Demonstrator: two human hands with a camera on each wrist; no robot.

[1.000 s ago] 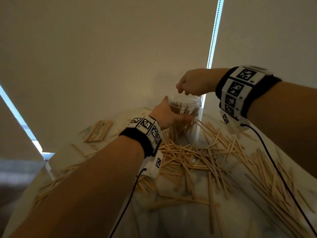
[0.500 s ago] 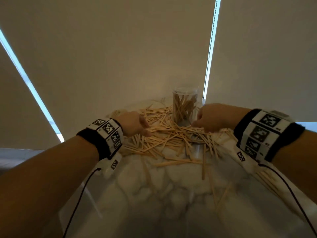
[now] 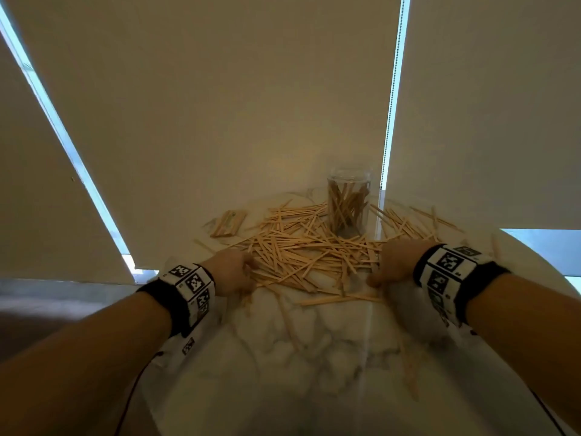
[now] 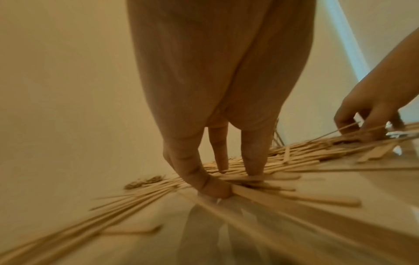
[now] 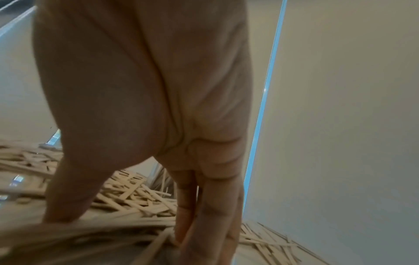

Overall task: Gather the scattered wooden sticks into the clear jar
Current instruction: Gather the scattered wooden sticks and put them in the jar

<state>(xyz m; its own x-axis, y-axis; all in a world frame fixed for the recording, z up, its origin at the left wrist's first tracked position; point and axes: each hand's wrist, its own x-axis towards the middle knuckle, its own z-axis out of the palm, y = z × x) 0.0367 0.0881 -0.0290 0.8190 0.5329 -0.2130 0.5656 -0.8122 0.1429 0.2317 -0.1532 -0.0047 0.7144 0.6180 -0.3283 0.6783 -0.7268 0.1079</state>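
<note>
The clear jar (image 3: 349, 199) stands upright at the far side of the marble table (image 3: 314, 357), partly filled with sticks. A wide heap of wooden sticks (image 3: 308, 256) lies in front of it. My left hand (image 3: 242, 272) sits at the heap's left edge. In the left wrist view its fingers (image 4: 256, 157) point straight down and press into the sticks (image 4: 294, 161). My right hand (image 3: 390, 265) is at the heap's right edge. There its thumb and fingers (image 5: 204, 215) close around a blurred bunch of sticks (image 5: 127, 193).
A small flat stack of sticks (image 3: 228, 223) lies apart at the far left of the table. More loose sticks spread right of the jar (image 3: 418, 221). Roller blinds and a bead chain (image 3: 390, 121) hang just behind the table. The round table edge curves away on both sides.
A second ago the left hand held the jar and the right hand was above its mouth. Both hands have since dropped to the heap and drawn nearer to me along the table.
</note>
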